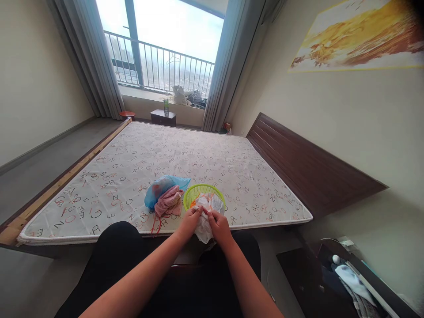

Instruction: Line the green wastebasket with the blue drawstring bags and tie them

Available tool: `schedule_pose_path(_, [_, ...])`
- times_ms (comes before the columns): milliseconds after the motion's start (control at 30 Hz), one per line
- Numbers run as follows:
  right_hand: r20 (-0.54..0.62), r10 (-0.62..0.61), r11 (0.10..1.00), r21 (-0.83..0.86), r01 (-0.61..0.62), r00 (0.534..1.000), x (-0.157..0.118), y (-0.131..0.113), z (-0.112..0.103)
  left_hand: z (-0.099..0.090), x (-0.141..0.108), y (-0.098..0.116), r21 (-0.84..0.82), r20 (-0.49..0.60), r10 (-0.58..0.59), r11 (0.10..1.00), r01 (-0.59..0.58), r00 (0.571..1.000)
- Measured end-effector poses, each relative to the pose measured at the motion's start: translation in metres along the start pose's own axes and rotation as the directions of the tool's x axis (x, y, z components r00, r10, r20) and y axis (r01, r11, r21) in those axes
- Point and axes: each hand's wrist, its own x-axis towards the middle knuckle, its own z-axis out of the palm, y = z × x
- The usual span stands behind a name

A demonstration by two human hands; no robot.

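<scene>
The left hand (189, 222) and right hand (219, 227) are pinching a white plastic bag (203, 232), each grip nearly closed, seemingly working its gathered part; such thin film is calling for light fingertips. It's spanning the green basket (204, 187) and the near edge of the mattress (185, 150). Leftward, a pink cloth (169, 202) is lying against a blue bag (150, 197).

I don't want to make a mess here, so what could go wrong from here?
The green basket sits near the mattress edge, so a bump from either hand might tip it off. The white plastic bag, pinched between left hand and right hand, looks thin and could tear. The red strings reach the edge and might snag.
</scene>
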Motion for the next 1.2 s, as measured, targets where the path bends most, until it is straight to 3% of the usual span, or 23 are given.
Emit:
schedule_pose_path(267, [0.035, 0.012, 1.0, -0.004, -0.012, 0.999, -0.002, 0.001, 0.006, -0.006, 0.005, -0.013, -0.033, -0.051, -0.018, 0.999, 0.017, 0.999])
schedule_pose_path(1200, [0.062, 0.071, 0.997, 0.017, -0.073, 0.996, -0.003, 0.015, 0.014, -0.002, -0.004, 0.001, -0.033, -0.094, -0.076, 0.997, 0.073, 0.993])
